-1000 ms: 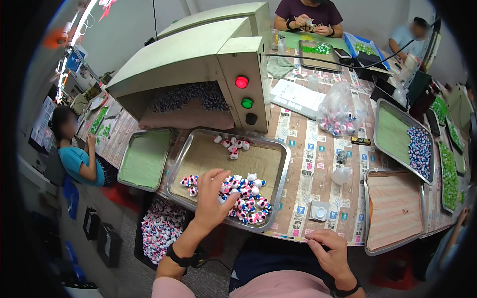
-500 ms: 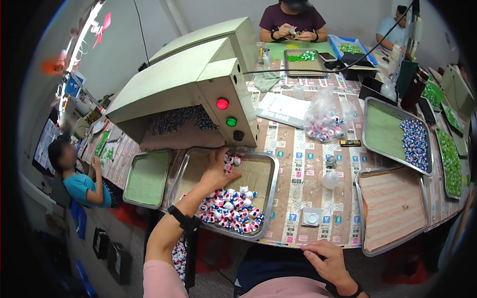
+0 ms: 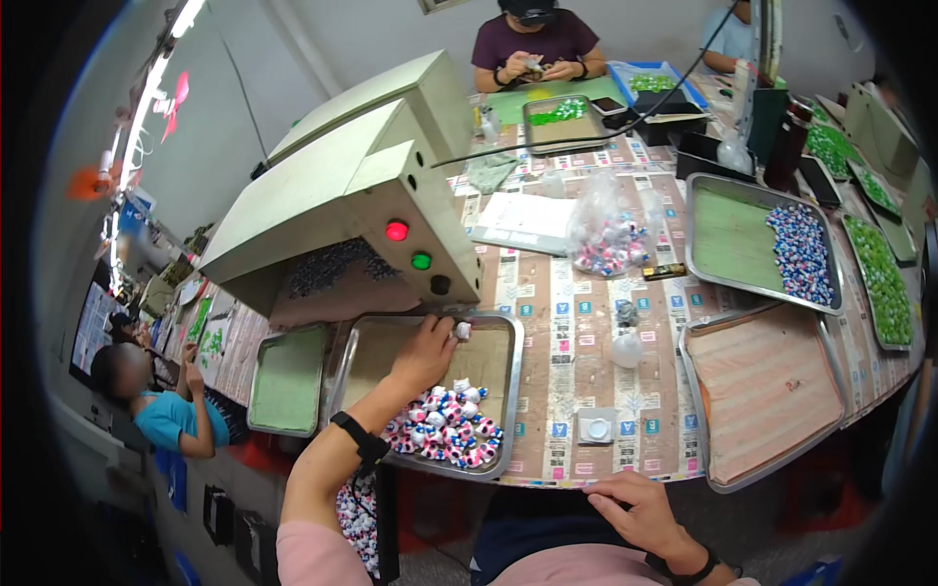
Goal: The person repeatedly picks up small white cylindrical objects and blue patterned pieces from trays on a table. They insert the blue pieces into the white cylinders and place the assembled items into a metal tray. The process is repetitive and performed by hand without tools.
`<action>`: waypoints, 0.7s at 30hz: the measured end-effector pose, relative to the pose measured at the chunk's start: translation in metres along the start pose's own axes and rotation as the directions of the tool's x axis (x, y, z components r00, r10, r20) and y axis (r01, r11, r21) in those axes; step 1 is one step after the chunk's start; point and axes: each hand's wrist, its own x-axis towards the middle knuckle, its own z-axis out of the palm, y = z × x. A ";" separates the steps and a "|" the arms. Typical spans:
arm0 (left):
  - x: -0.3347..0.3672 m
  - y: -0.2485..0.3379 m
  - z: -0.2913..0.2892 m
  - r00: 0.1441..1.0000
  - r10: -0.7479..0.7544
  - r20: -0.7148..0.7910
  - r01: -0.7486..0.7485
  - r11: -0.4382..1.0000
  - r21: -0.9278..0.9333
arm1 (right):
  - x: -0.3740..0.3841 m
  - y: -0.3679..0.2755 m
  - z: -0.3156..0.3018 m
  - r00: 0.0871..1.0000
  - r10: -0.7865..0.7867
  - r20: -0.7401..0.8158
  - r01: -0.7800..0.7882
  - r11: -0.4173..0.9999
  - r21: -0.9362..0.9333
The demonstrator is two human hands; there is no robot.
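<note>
My left hand (image 3: 424, 354) is over the far part of a metal tray (image 3: 517, 391) lined with brown paper. Its fingers are bent and close together, and a small white toy figure (image 3: 462, 331) shows at their tips; the palm side is hidden. Nearer me in the same tray lies a heap of small white, pink and blue toy figures (image 3: 447, 430), partly behind my wrist. My right hand (image 3: 633, 506) rests at the table's front edge, fingers stretched out, holding nothing.
A cream machine (image 3: 322, 195) with red and green lights stands behind the tray, with dark blue pieces inside its opening. A green-lined tray (image 3: 285, 381) is at left. To the right are a bag of figures (image 3: 608, 239), a pink-lined tray (image 3: 767, 391) and a half-filled tray (image 3: 733, 234). Co-workers sit around.
My left hand's fingers have drawn together from a spread pose around several figures; only one figure shows beside them now. The view has shifted slightly. My right hand stays at the table edge.
</note>
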 end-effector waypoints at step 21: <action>-0.005 0.015 0.002 0.996 0.085 -0.027 -0.088 0.978 -0.186 | -0.012 -0.028 0.000 0.986 -0.157 0.052 0.165 0.957 -0.238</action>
